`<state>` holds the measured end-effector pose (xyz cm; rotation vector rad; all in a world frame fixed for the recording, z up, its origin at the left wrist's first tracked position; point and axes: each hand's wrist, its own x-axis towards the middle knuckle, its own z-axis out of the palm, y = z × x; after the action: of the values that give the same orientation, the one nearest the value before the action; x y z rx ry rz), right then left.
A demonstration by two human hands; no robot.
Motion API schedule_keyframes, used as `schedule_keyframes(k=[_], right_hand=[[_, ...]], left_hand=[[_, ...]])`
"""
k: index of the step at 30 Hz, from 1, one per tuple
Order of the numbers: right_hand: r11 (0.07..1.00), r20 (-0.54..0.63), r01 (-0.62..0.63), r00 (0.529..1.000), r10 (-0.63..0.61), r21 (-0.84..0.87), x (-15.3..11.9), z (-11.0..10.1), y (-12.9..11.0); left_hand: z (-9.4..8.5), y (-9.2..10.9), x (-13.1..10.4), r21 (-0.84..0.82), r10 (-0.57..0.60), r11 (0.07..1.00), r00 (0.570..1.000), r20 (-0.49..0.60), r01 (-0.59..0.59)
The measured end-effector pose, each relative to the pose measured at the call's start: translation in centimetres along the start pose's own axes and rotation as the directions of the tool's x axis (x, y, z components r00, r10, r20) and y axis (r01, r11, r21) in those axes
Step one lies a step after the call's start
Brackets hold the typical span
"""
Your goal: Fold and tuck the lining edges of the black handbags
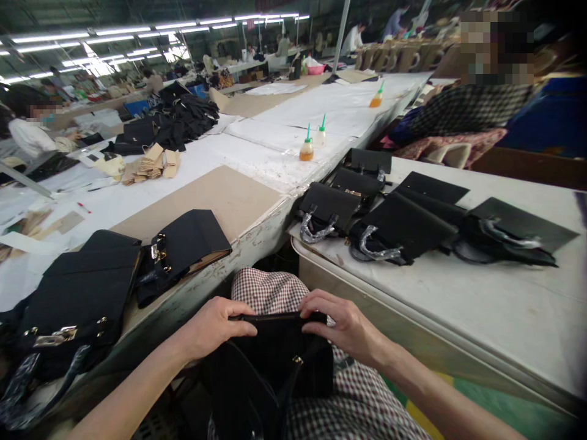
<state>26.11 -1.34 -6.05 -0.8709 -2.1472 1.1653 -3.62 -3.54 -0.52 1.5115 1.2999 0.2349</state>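
A black handbag [275, 360] rests on my lap over a checked cloth [270, 290]. Its far top edge is pinched at both ends: my left hand [215, 327] grips the left part, and my right hand [342, 321] the right part, with thumbs on the near side. A small gold-coloured fitting shows on the bag below my right thumb. To my left, a black handbag [87, 281] with a metal clasp and plastic-wrapped handles lies on the table, beside another black bag [192, 238] with gold fittings.
On the right table [495, 318] lie several black bags [403, 226] with wrapped handles. Farther off are glue bottles with green nozzles [307, 146], tan pieces [149, 165] and a black heap [169, 119]. A person in a checked top [468, 110] sits at the right.
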Motion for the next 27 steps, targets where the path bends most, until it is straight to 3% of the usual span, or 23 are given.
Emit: schedule_keyframes(k=[6,12,17,23,27], right_hand=[[0.986,0.033,0.040,0.999,-0.035,-0.162,-0.1,-0.1,-0.9],[0.985,0.033,0.020,0.999,-0.014,-0.169,0.1,0.0,-1.5],[0.997,0.036,-0.074,0.997,0.074,0.005,0.3,0.1,-1.9],[0.943,-0.120,-0.254,0.951,0.284,0.216,0.2,1.6,-0.7],[0.916,-0.158,-0.277,0.930,0.332,0.289,0.2,2.6,0.2]], left_hand=[[0.1,-0.1,-0.4,-0.004,0.005,1.000,1.000,-0.004,-0.005],[0.4,-0.3,-0.6,0.014,0.017,1.000,1.000,-0.025,-0.017],[0.4,-0.4,-0.6,0.030,-0.006,1.000,0.998,-0.060,0.008],[0.6,-0.6,-0.7,0.036,-0.017,0.999,0.995,-0.093,0.020],[0.6,-0.7,-0.5,0.052,-0.012,0.999,0.996,-0.093,0.016]])
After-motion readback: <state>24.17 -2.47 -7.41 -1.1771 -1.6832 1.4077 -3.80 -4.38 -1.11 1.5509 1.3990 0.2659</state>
